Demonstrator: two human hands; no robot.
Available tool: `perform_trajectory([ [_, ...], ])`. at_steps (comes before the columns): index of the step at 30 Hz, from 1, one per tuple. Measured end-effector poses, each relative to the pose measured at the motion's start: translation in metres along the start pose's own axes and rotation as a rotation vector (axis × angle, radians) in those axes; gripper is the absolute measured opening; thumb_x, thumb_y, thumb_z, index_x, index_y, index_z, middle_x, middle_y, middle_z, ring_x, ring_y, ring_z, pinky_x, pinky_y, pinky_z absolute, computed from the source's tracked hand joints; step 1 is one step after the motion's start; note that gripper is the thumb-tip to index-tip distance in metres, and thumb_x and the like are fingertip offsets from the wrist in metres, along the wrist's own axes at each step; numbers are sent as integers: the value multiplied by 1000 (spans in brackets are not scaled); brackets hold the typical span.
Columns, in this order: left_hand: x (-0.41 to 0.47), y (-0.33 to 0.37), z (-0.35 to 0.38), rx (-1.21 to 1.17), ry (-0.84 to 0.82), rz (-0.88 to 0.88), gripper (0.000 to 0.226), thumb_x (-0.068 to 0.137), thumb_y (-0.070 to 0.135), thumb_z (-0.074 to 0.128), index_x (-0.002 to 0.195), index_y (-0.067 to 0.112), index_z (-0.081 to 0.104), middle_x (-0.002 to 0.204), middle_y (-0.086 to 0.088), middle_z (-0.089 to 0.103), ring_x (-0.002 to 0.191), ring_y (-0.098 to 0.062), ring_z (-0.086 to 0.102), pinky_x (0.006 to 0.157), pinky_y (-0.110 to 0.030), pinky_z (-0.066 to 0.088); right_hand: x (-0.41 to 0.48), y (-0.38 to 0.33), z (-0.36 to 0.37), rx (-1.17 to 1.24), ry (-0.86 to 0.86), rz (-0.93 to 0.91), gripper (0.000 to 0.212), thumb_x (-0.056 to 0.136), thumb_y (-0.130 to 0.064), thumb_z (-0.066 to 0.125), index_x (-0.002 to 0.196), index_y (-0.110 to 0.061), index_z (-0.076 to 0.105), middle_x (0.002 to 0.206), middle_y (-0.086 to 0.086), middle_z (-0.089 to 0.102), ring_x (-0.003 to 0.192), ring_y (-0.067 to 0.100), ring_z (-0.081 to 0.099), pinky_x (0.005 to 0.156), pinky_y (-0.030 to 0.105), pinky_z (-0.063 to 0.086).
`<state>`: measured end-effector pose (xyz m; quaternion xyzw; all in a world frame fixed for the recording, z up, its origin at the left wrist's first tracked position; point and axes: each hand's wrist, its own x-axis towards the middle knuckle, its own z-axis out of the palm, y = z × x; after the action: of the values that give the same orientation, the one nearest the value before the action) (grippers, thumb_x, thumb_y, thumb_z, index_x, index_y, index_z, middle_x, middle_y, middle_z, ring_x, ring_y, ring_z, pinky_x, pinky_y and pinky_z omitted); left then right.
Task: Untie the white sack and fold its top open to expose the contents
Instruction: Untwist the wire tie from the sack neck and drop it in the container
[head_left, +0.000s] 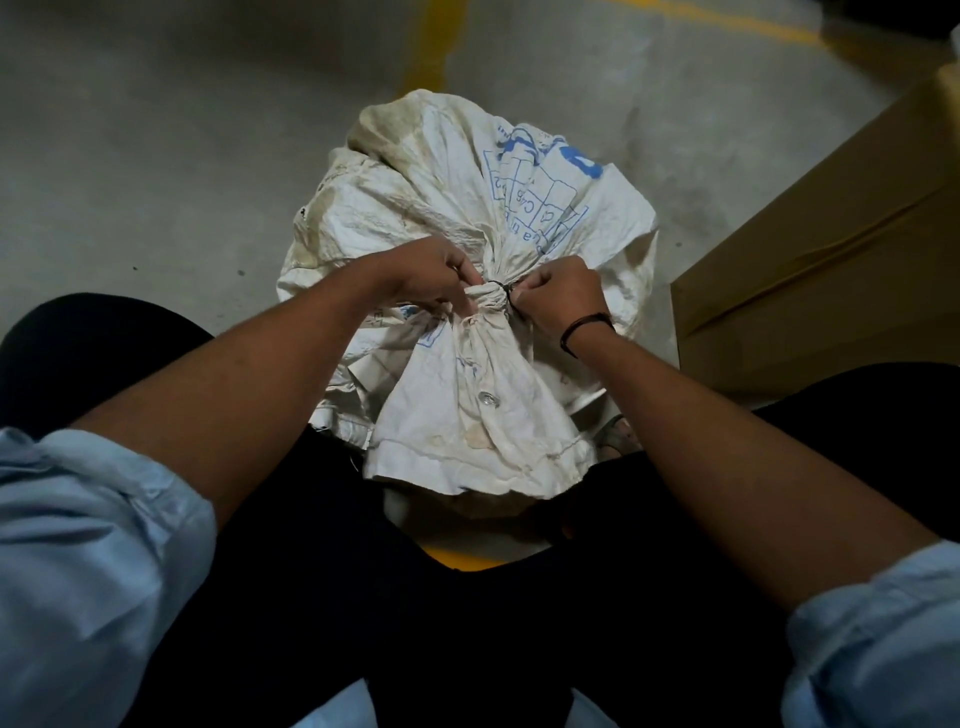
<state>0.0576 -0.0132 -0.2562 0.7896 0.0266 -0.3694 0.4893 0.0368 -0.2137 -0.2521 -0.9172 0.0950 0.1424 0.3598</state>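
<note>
A stained white woven sack (431, 197) with blue print stands on the concrete floor between my knees. Its neck is gathered tight, and a thin dark tie (497, 284) is wound around the gather. Below the tie, the loose top flap fans toward me. My left hand (431, 278) pinches the bunched neck from the left. From the right, my right hand (558, 293) pinches the end of the tie between its closed fingers. The sack's contents are hidden.
A large brown cardboard box (831, 244) stands close on the right of the sack. Yellow painted lines (428, 41) cross the grey floor behind. My dark trouser legs flank the sack, and a sandalled foot (618, 434) shows by its right edge.
</note>
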Motion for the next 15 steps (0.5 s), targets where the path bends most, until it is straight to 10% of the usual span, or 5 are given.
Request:
perform_trajectory([
  [8,1,15,5,-90,104,-108,22,86,26,79,79,9,66,72,-4,61,51,-17,59,54,-28,52,-2,9,-10,344,-106,4,10,78,-8,83,86,-4,79,64,-8,68,47,-8,58,50,10,45],
  [15,-1,22,10,7,190,-102,32,83,29,83,75,5,63,66,-7,61,56,-21,62,67,-38,61,8,4,-12,244,-147,81,39,71,-21,86,94,8,74,74,7,66,63,10,55,49,20,43],
])
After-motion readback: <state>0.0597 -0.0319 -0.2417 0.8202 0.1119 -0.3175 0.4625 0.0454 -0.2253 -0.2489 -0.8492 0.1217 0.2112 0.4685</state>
